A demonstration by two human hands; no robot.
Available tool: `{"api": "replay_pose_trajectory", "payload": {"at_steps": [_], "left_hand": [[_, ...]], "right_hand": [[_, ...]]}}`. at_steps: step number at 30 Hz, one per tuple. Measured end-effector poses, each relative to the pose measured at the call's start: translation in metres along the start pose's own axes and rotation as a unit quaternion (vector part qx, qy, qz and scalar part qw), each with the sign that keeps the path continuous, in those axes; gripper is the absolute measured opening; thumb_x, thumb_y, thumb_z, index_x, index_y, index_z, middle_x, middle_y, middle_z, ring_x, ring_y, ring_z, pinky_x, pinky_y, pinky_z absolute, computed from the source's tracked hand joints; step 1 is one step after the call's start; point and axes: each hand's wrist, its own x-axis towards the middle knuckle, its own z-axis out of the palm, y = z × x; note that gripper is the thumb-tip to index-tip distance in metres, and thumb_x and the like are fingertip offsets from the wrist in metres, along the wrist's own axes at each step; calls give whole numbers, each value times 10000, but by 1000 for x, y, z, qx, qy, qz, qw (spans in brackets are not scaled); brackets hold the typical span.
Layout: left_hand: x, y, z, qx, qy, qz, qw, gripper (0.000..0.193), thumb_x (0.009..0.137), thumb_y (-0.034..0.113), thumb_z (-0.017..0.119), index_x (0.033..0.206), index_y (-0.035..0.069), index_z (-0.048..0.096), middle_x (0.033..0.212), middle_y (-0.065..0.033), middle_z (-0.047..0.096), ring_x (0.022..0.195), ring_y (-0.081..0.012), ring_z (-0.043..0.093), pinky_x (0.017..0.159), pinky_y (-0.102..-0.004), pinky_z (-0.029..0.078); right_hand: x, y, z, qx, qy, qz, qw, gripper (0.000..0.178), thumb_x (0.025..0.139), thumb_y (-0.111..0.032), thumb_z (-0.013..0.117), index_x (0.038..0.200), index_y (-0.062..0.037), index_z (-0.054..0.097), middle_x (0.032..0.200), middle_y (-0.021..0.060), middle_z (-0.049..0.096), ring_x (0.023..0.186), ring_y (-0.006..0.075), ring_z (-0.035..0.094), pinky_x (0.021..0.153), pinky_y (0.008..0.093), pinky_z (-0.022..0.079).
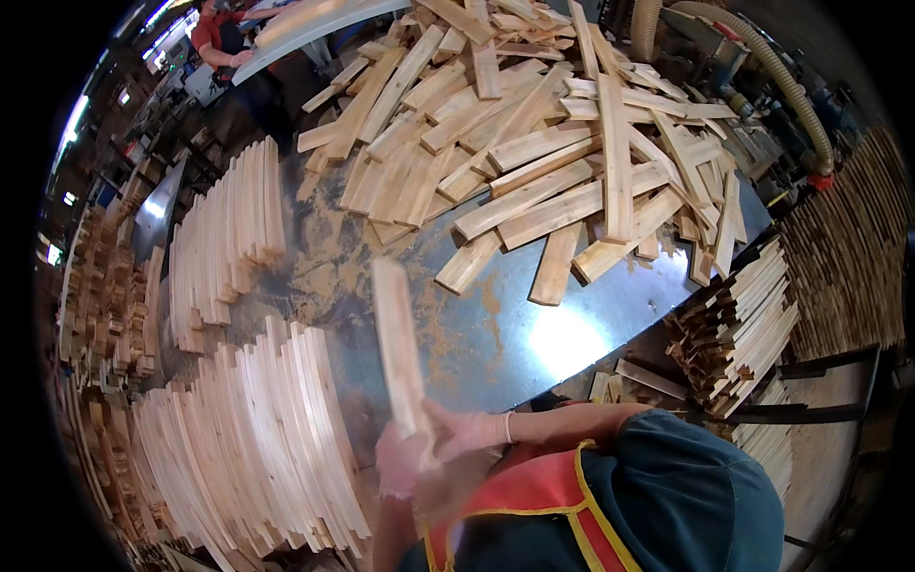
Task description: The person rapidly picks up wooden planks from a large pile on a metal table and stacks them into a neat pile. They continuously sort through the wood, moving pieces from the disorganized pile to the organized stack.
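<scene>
A short wooden board (pixel 396 343) is held up over the near edge of the metal table, tilted away from me and slightly blurred. My left hand (pixel 398 462), in a pale pinkish glove, is closed round its near end. My right hand (pixel 467 429), gloved alike, closes on the same end from the right. Left of the board stands a tight row of pale boards (pixel 253 429) on edge. Farther off on the left is a smaller row of boards (pixel 229 238). A loose heap of boards (pixel 543 143) covers the table's far part.
Sawdust lies on the metal table (pixel 477 353). Stacked boards (pixel 739 329) stand beyond its right edge, near a dark metal frame (pixel 810 412). A ribbed hose (pixel 782 67) hangs at the far right. Another person (pixel 224 43) handles a light panel (pixel 315 33) at the far left.
</scene>
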Motion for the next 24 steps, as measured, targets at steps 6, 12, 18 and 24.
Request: {"api": "replay_pose_trajectory", "payload": {"at_steps": [6, 12, 18, 24], "left_hand": [[-32, -168, -4, 332, 236, -162, 899, 823, 839, 341, 767, 1580, 107, 495, 1611, -203, 495, 1547, -337, 419, 1259, -435, 342], [-46, -129, -24, 438, 249, -123, 855, 1132, 812, 490, 825, 1715, 135, 240, 1775, -145, 233, 1648, -347, 195, 1331, -507, 176], [-2, 46, 34, 321, 164, 87, 929, 1002, 808, 296, 865, 1650, 58, 378, 1677, -213, 394, 1549, -397, 363, 1283, -505, 301], [84, 134, 129, 251, 69, 239, 935, 1087, 762, 476, 877, 1612, -4, 400, 1590, -264, 476, 1481, -426, 446, 1222, -524, 375]], "right_hand": [[-21, -23, -146, -204, 280, -37, 937, 818, 906, -471, 782, 1560, -78, 488, 1440, 182, 640, 1322, 300, 623, 1124, 395, 483], [-163, -30, -420, -408, 762, 13, 502, 675, 858, -436, 796, 1371, -41, 604, 1281, 244, 702, 1144, 407, 698, 993, 486, 566], [-178, -9, -403, 11, 593, -55, 803, 516, 893, -203, 795, 1330, 9, 624, 1113, 135, 760, 871, 211, 736, 767, 395, 622], [-154, 43, -320, -128, 533, -49, 835, 381, 936, -208, 780, 1227, -56, 587, 888, 31, 612, 789, 146, 592, 720, 334, 545]]}}
